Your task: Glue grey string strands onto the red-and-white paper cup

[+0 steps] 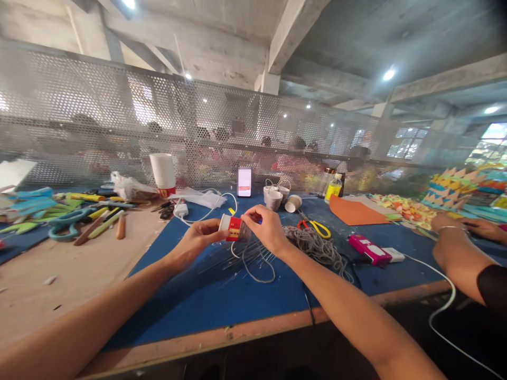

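Note:
A red and white paper cup (234,229) lies on its side in the air above the blue table mat, held in my left hand (202,232) by its white end. Thin strands or strips show at the cup's right end, too blurred to make out. My right hand (266,227) is closed in a pinch at that end; what sits between its fingertips is too small to tell. Below the hands, a loop of grey cord (259,279) hangs or lies over the mat. To the right, a tangled heap of grey cord (317,245) rests beside yellow and red-handled scissors (319,229).
A stack of white paper cups (162,171), a phone (244,182) and small cord-wrapped cups (273,198) stand at the back. Blue-handled scissors (65,226) and tools lie left. A magenta device (369,250) is cabled at right, near another person's arm (455,250).

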`<state>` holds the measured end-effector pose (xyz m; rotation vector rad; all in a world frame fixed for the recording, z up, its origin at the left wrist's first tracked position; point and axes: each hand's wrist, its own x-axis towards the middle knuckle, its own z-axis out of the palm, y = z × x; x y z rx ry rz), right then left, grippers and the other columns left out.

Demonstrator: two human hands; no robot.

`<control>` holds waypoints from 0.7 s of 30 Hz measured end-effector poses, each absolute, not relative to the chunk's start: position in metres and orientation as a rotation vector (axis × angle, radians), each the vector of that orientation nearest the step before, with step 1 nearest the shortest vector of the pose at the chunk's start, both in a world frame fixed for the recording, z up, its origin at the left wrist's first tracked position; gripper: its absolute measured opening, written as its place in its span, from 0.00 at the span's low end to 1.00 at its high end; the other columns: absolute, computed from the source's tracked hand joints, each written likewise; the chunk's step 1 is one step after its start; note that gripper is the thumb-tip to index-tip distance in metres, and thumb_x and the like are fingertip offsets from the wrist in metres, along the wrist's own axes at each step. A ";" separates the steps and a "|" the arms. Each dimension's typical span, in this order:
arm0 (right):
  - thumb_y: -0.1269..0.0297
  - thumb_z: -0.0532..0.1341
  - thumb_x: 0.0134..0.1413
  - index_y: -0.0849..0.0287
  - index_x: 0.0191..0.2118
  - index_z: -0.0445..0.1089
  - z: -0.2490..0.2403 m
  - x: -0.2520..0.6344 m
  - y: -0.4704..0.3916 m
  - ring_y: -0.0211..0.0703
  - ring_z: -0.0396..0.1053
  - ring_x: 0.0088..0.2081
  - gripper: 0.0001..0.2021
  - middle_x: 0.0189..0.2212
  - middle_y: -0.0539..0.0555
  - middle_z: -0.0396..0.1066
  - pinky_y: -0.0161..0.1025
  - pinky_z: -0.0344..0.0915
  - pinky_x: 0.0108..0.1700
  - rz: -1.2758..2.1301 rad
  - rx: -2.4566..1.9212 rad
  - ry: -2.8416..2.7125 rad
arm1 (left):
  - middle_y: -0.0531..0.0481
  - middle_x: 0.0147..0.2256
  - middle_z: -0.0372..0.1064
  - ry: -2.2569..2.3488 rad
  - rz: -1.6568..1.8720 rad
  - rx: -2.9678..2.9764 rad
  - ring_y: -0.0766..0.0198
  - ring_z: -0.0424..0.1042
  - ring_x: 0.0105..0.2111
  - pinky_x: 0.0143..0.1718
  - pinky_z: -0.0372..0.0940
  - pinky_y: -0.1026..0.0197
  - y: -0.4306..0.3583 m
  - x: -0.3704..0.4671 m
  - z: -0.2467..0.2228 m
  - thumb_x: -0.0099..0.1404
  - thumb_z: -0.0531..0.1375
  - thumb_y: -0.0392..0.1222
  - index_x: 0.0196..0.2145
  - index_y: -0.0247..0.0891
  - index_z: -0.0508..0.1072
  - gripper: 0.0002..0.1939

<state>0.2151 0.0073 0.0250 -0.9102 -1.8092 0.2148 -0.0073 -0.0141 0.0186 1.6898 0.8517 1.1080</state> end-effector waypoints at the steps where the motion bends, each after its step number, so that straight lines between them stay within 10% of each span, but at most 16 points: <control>1: 0.63 0.66 0.63 0.56 0.33 0.75 0.025 0.215 0.007 0.40 0.71 0.31 0.06 0.31 0.51 0.77 0.38 0.68 0.38 0.218 -0.920 -1.809 | 0.44 0.42 0.83 0.856 1.111 1.691 0.51 0.78 0.41 0.49 0.69 0.53 -0.014 -0.007 0.019 0.63 0.69 0.51 0.41 0.40 0.86 0.14; 21: 0.61 0.67 0.59 0.56 0.30 0.74 0.028 0.216 0.006 0.39 0.71 0.29 0.08 0.27 0.49 0.76 0.36 0.67 0.35 0.386 -0.966 -1.771 | 0.45 0.43 0.84 0.820 1.096 1.684 0.52 0.79 0.43 0.50 0.69 0.53 -0.019 -0.004 0.024 0.63 0.70 0.49 0.42 0.41 0.86 0.13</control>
